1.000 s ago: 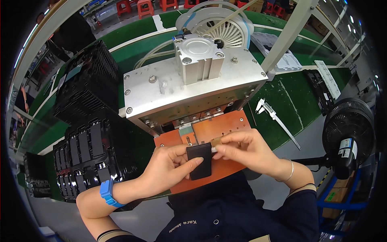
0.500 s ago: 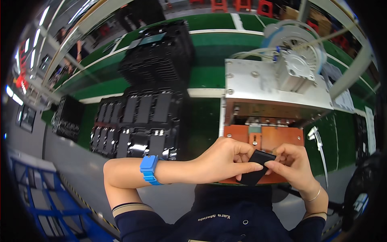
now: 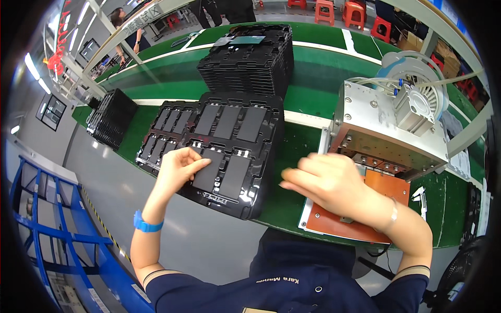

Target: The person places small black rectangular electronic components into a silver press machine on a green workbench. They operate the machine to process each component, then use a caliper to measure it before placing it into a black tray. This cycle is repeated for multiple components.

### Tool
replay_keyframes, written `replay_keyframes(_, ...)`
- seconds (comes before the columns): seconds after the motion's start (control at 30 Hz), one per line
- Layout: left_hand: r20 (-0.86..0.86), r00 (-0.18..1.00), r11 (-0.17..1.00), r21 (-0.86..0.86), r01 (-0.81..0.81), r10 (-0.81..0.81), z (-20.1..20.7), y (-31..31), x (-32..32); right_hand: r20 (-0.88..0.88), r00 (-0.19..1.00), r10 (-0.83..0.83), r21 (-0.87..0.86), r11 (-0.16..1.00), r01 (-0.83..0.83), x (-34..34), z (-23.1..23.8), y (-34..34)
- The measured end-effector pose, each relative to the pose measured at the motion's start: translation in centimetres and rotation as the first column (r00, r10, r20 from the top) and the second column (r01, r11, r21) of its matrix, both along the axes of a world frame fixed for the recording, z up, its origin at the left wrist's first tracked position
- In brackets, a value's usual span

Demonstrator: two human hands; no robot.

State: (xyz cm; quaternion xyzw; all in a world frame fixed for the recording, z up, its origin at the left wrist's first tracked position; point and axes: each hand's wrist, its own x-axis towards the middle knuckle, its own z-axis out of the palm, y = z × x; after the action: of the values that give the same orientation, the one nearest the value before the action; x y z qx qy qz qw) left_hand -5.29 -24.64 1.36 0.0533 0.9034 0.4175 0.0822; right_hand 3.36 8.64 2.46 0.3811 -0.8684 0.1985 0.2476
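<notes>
My left hand (image 3: 180, 169) is closed in a pinch at the upper edge of a flat black battery cell (image 3: 207, 175). That cell lies in the front row of a glossy black moulded tray (image 3: 237, 207), and another black cell (image 3: 235, 175) rests beside it. Several more such cells fill the tray's back row, with small metal tabs showing at their ends. Between the tray and the press, my right hand (image 3: 326, 182) hangs in the air over the bench, fingers bent and smeared by motion. Whether anything is in them does not show.
At right stands a metal press (image 3: 365, 109) with an orange base plate (image 3: 383, 185); a caliper (image 3: 420, 201) lies beside it. Behind the tray rises a stack of black trays (image 3: 245, 62). A second loaded tray (image 3: 162, 130) lies to the left. Blue racking (image 3: 57, 235) stands at lower left.
Both hands were together over the press base, holding a black cell. Now they are apart: my left hand has moved left to the tray with the cell, and my right hand is shifting left.
</notes>
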Motion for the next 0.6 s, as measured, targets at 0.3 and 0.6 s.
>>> replay_keyframes(0.3,-0.44,0.894,0.761,-0.607,-0.23,-0.081,0.9,-1.0,3.0,0.029,0.987,0.158,0.47,0.869,-0.154,-7.9,-0.3,-7.9)
replay_keyframes(0.6,-0.23,0.97,0.744,-0.661,-0.1,-0.073,2.0,-1.5,0.9,-0.19,0.955,0.229,0.732,0.681,-0.018,-7.0,-1.1,-11.8)
